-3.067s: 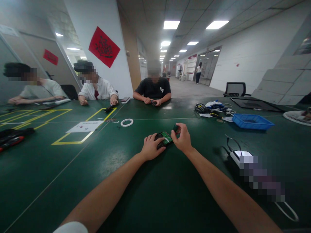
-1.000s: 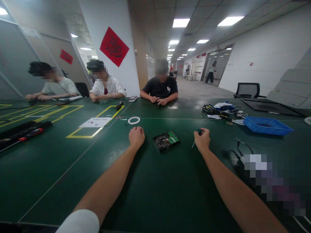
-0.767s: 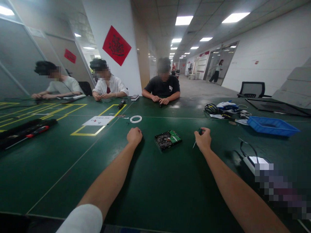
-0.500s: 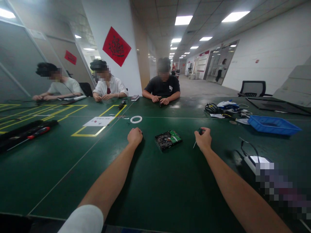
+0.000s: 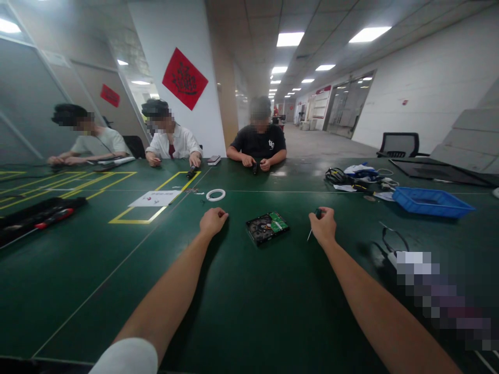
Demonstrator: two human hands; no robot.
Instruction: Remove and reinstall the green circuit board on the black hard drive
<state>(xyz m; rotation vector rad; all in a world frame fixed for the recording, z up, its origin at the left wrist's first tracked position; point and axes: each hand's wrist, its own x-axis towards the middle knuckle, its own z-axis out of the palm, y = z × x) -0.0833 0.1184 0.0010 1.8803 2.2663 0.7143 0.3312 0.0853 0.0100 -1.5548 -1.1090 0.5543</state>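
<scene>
A hard disk drive (image 5: 259,232) with a green circuit board (image 5: 278,222) lies flat on the green table between my hands, touched by neither. To its right, my right hand (image 5: 324,227) grips a small screwdriver (image 5: 318,213) by its dark handle. The thin shaft slants down towards the tabletop. On the drive's left, my left hand (image 5: 212,222) rests with its fingers curled and pressed together. Whatever may be inside them is hidden. A white ring (image 5: 215,195) like a tape roll lies just beyond that hand.
On the right are a blue tray (image 5: 432,201), a heap of cables (image 5: 338,175) and glasses (image 5: 394,240). A paper sheet (image 5: 155,198) and a black case with red-handled tools (image 5: 54,219) lie left. Several co-workers sit across the table (image 5: 249,311).
My view has shifted slightly, while my hands keep nearly the same places beside the drive. Across the table, the co-worker in the white shirt has reached a hand to a dark object.
</scene>
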